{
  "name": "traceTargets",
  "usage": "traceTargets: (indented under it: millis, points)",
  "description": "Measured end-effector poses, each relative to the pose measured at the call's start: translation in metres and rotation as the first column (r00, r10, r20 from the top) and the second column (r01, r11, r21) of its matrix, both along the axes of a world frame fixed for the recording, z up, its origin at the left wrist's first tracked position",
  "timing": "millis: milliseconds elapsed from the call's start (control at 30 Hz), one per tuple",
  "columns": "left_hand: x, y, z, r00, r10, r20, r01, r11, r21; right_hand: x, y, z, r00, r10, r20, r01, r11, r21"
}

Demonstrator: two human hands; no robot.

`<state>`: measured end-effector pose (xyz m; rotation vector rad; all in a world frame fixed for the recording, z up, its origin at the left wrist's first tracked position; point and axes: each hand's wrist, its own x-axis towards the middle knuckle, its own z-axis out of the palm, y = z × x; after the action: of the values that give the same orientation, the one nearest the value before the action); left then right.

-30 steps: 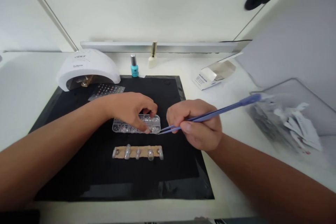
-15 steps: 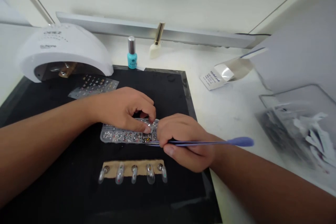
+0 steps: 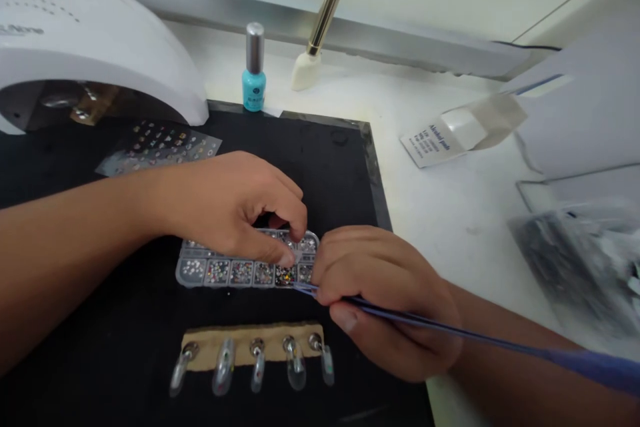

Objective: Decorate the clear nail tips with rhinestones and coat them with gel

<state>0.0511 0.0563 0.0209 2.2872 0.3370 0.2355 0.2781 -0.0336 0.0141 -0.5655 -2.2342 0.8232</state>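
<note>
Rhinestone tray (image 3: 240, 273) lies on a black mat (image 3: 340, 160), a UV nail lamp (image 3: 85, 33) up to its left. Over the tray, my left hand (image 3: 235, 210) curls, fingertips (image 3: 287, 257) touching it; I cannot tell whether they grip anything. To its right, my right hand (image 3: 385, 300) closes firmly around blue tweezers (image 3: 450, 330), their tips just at the tray's lower right edge, an alcohol pad packet (image 3: 433, 143) farther right.

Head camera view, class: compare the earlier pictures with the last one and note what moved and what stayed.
The right hand moved left, over the right end of the rhinestone case. The blue tweezers swung from slanting up-right to slanting down-right. The view closed in. The left hand stayed at the case; the nail tips strip stayed put.
</note>
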Motion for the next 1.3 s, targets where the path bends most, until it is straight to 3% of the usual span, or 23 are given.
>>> traceTargets:
  millis: [533,1300]
  points:
    - [0.002,-0.003,0.003,1.0,0.004,-0.01,-0.004,1.0,0.003,-0.004,0.001,0.009,0.991,0.044,0.128,-0.044,0.999,-0.006]
    - [0.001,-0.002,0.002,1.0,0.007,0.002,-0.007,1.0,-0.022,-0.005,0.002,0.01,0.984,0.071,0.164,-0.07,0.997,-0.011]
